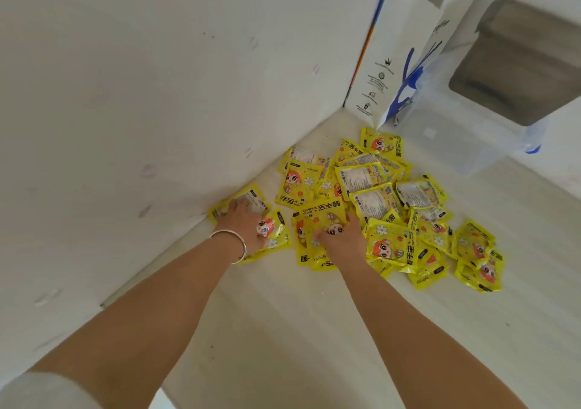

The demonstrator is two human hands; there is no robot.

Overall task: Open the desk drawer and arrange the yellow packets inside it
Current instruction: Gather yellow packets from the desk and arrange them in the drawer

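1. A heap of yellow packets [393, 207] lies on a pale desk top [283, 330], spread from the centre of the frame out to the right. Many overlap; some show a cartoon face, others a printed label side.
2. The left hand [248, 220] sits left of centre, laid palm down on two packets that lie apart from the main heap, beside the white wall [125, 94]. Its fingers reach forward over the farther packet [248, 196] and look fairly straight, pressing rather than curling round it (the fingertips are partly blurred).
3. A thin silver bangle [234, 245] circles the left wrist, and the nearer packet [276, 235] pokes out to the right from under the hand.
4. The right hand [342, 239] rests at the near left edge of the heap, on a packet printed "HAND WARMER" [323, 217]. Its fingers point left and down onto the foil; whether they pinch it or only press, I cannot tell.
5. In the upper right of the frame a white paper bag [405, 47] with blue handles stands in the corner, touching the far end of the heap.
6. Just right of the bag is a clear plastic box [465, 138] with a blue clip.
7. No drawer is visible in this view.
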